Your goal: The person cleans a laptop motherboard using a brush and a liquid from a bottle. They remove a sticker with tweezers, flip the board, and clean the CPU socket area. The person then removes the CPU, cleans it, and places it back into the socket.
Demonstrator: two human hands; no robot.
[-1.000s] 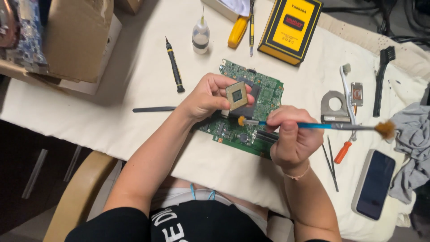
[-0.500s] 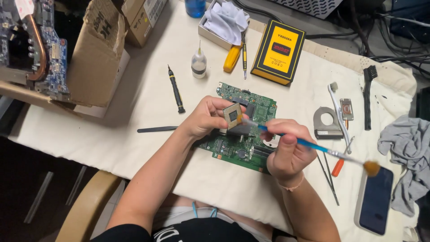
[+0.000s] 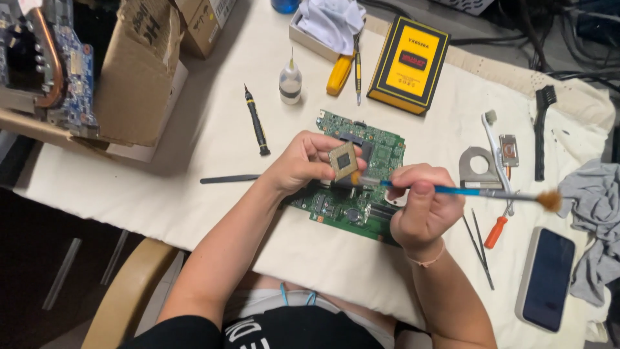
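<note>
Cloth covers the wide white bench (image 3: 213, 148), and a green flat circuit board (image 3: 381, 155) lies on it under both hands. Left hand (image 3: 300, 165) pinches a small square gold chip (image 3: 343, 160) by its edges. It looks light, stiff and easy to break. Right hand (image 3: 420, 207) is closed around a thin blue brush (image 3: 452, 190), with its tip touching the chip.

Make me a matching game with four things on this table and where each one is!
Things:
1. square chip
2. blue brush
3. phone
4. yellow box

Places:
A. far side of the table, behind the green board
B. in the right hand
C. near the table's right edge, beside the grey cloth
D. in the left hand

Pairs: 1-D, 2-B, 3-C, 4-A
</note>
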